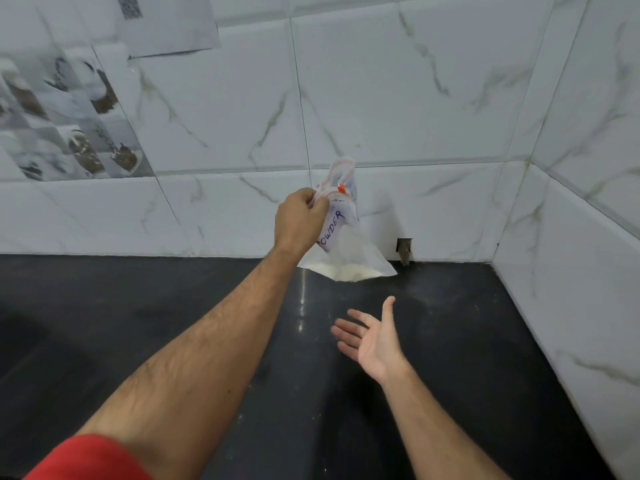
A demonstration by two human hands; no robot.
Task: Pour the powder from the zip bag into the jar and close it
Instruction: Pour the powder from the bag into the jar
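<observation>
My left hand point(300, 220) grips the top of a clear zip bag point(346, 247) and holds it up above the black counter, close to the back wall. The bag carries a handwritten label reading POWDER, has an orange slider at its zip, and a little white powder sits in its bottom. My right hand point(370, 337) hovers below and to the right of the bag, palm up, fingers spread, holding nothing. No jar is in view.
The black counter point(173, 323) runs to white marble-look tiled walls at the back and on the right point(588, 202). A small notch point(404, 251) shows at the base of the back wall. Patterned tiles and a paper sheet hang at upper left.
</observation>
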